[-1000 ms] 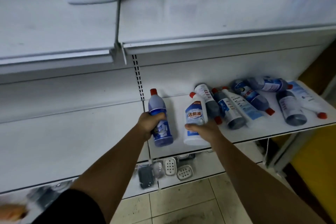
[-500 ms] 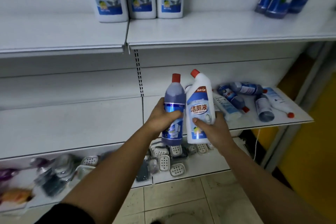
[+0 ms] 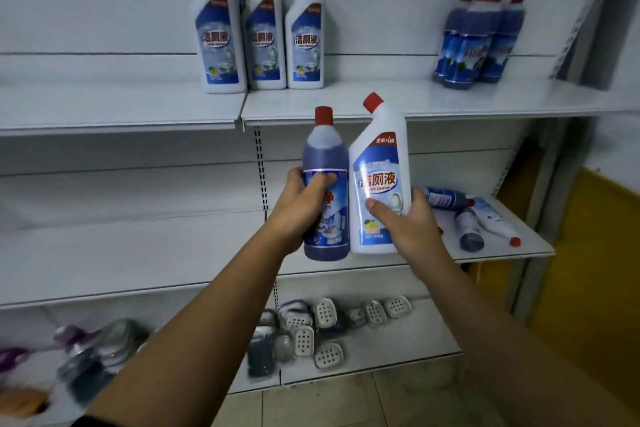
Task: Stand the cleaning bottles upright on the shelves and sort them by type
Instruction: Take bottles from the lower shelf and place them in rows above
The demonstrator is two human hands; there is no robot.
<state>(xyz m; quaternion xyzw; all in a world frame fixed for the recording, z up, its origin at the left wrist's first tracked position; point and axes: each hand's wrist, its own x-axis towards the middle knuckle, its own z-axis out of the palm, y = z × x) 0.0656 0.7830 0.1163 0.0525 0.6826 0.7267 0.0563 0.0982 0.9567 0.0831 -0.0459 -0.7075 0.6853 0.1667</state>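
Note:
My left hand (image 3: 301, 208) grips a round blue bottle (image 3: 325, 163) with a red cap, held upright in the air. Right beside it, my right hand (image 3: 405, 222) grips a white angled-neck toilet cleaner bottle (image 3: 379, 166), also upright; the two bottles touch. On the upper shelf (image 3: 398, 102) three white angled-neck bottles (image 3: 263, 35) stand at the left and several blue bottles (image 3: 478, 38) stand at the right. A few bottles (image 3: 474, 222) lie on their sides on the middle shelf (image 3: 512, 253), behind my right hand.
The lowest shelf (image 3: 398, 347) holds several white soap dishes (image 3: 325, 314) and dark items. Blurred metal and purple goods (image 3: 86, 354) lie at the lower left. A yellow wall (image 3: 595, 253) and a shelf upright close off the right side. Tiled floor lies below.
Both hands have lifted the two bottles off the middle shelf and raised them toward the upper shelf. My view has tilted up, bringing the upper shelf's standing bottles fully into sight.

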